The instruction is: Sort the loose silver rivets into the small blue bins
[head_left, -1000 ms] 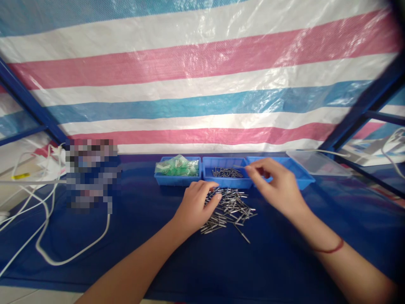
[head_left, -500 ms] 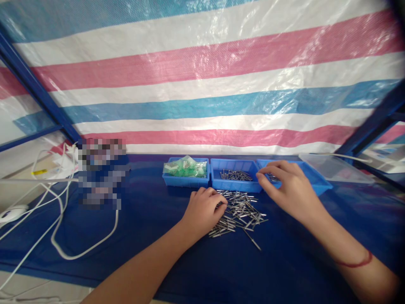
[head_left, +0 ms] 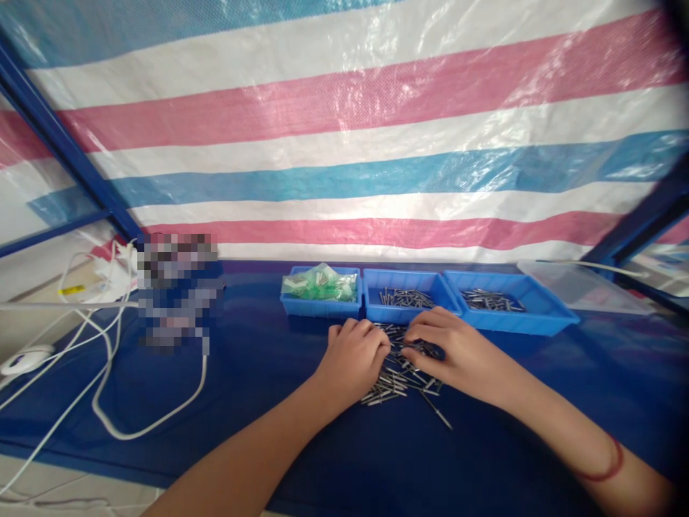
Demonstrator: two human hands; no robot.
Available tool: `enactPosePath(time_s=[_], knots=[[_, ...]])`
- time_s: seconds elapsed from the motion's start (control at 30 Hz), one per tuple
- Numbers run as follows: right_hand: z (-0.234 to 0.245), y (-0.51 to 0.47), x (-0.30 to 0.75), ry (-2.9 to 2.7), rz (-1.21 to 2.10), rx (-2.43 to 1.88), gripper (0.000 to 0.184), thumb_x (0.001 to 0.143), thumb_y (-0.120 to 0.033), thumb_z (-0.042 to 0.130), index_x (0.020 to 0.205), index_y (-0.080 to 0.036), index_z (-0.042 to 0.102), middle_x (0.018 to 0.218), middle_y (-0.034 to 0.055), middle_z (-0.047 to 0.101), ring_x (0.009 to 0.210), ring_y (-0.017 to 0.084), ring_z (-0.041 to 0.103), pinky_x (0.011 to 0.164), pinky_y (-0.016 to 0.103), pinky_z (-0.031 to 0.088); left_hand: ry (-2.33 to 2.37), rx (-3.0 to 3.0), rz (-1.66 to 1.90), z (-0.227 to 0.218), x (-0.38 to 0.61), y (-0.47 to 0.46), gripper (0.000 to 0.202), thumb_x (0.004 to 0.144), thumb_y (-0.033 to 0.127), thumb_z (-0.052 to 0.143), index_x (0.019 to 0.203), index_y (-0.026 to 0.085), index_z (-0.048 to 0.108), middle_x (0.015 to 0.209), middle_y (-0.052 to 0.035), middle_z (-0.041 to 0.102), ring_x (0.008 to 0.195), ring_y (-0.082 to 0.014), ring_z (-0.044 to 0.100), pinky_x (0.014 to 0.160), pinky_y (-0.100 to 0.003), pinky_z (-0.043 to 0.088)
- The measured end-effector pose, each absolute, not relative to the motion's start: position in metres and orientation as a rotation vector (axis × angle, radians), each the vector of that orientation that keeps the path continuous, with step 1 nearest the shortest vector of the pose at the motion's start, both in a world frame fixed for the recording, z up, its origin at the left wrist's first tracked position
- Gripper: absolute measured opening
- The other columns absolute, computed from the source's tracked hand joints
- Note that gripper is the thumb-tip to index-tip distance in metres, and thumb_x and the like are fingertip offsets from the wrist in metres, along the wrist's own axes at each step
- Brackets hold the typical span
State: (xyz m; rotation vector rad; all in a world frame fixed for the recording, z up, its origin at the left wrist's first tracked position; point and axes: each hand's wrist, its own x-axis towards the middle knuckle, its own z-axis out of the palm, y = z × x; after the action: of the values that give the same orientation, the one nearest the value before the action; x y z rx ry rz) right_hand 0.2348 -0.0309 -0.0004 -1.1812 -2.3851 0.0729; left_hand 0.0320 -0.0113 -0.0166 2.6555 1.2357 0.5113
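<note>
A loose pile of silver blind rivets (head_left: pixel 388 386) lies on the blue table in front of the bins. At the pile's left side my left hand (head_left: pixel 352 359) is closed, its fingers curled down; what they hold, if anything, is hidden. My right hand (head_left: pixel 449 352) reaches over the pile's right side with thumb and fingers apart, and nothing shows between them. Behind the hands, the middle blue bin (head_left: pixel 371 310) and the right blue bin (head_left: pixel 543 323) both contain rivets. The left blue bin (head_left: pixel 317 309) holds a clear bag with green contents (head_left: pixel 323 285).
White cables (head_left: pixel 110 424) loop across the table's left side, near a white mouse-like object (head_left: pixel 26 359) and a pixelated area. A clear plastic lid (head_left: pixel 586 287) lies behind the right bin. Striped sheeting (head_left: pixel 344 129) hangs at the back between blue frame posts (head_left: pixel 59 136).
My right hand has moved from over the right bin, left and down to the rivet pile, uncovering that bin. The left hand stays at the pile with its fingers more curled.
</note>
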Motion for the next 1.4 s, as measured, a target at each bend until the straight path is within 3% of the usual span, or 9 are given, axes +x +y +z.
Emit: enactPosePath(time_s=[0.17, 0.43, 0.63, 0.8, 1.1, 1.4], knots=[[-0.006, -0.03, 0.231, -2.407, 0.133, -1.193, 0.009, 0.083, -0.026, 0.061, 0.089, -0.02, 0.066, 0.083, 0.0057, 0.063, 0.08, 0.021, 0.059, 0.073, 0.036, 0.047, 1.244, 2.651, 0.499, -0.018, 0.032, -0.011, 0.019, 0.094, 0.03, 0.044, 0.097, 0.026, 0.062, 0.102, -0.0002, 0.062, 0.098, -0.0207, 0.05, 0.079, -0.037, 0.034], [-0.006, -0.032, 0.226, -2.384, 0.201, -1.163, 0.011, 0.087, -0.021, 0.055, 0.087, -0.021, 0.066, 0.084, 0.006, 0.062, 0.08, 0.021, 0.059, 0.071, 0.037, 0.049, 1.266, 2.673, 0.543, -0.016, 0.033, -0.015, 0.022, 0.095, 0.03, 0.041, 0.092, 0.024, 0.062, 0.101, -0.0015, 0.061, 0.097, -0.0209, 0.051, 0.079, -0.037, 0.035], [-0.001, -0.035, 0.223, -2.242, 0.214, -1.118, 0.016, 0.09, -0.023, 0.051, 0.082, -0.02, 0.065, 0.084, 0.0066, 0.063, 0.08, 0.02, 0.061, 0.072, 0.036, 0.049, 1.207, 2.549, 0.705, -0.009, 0.034, -0.013, 0.017, 0.094, 0.03, 0.045, 0.096, 0.026, 0.062, 0.096, 0.0011, 0.065, 0.093, -0.0185, 0.056, 0.083, -0.036, 0.037], [0.003, -0.035, 0.224, -2.085, 0.303, -1.143, 0.017, 0.091, -0.024, 0.049, 0.08, -0.02, 0.062, 0.082, 0.0051, 0.063, 0.078, 0.018, 0.06, 0.07, 0.032, 0.049, 1.111, 2.315, 0.907, -0.007, 0.034, -0.01, 0.013, 0.089, 0.028, 0.054, 0.097, 0.022, 0.063, 0.093, 0.0, 0.067, 0.09, -0.0156, 0.061, 0.081, -0.027, 0.044], [0.003, -0.038, 0.221, -1.891, 0.377, -1.122, 0.015, 0.09, -0.028, 0.051, 0.081, -0.021, 0.061, 0.079, 0.0044, 0.059, 0.068, 0.015, 0.053, 0.058, 0.029, 0.045, 1.019, 2.329, 0.805, -0.002, 0.037, -0.012, 0.022, 0.092, 0.026, 0.049, 0.098, 0.024, 0.069, 0.098, -0.0018, 0.07, 0.091, -0.0177, 0.062, 0.08, -0.027, 0.047], [0.004, -0.039, 0.217, -1.826, 0.504, -1.097, 0.016, 0.089, -0.029, 0.053, 0.079, -0.021, 0.062, 0.078, 0.004, 0.059, 0.069, 0.015, 0.054, 0.058, 0.028, 0.045, 1.009, 2.212, 0.927, -0.006, 0.04, -0.015, 0.016, 0.088, 0.028, 0.055, 0.092, 0.021, 0.068, 0.088, -0.0025, 0.069, 0.084, -0.0168, 0.063, 0.075, -0.025, 0.047]])
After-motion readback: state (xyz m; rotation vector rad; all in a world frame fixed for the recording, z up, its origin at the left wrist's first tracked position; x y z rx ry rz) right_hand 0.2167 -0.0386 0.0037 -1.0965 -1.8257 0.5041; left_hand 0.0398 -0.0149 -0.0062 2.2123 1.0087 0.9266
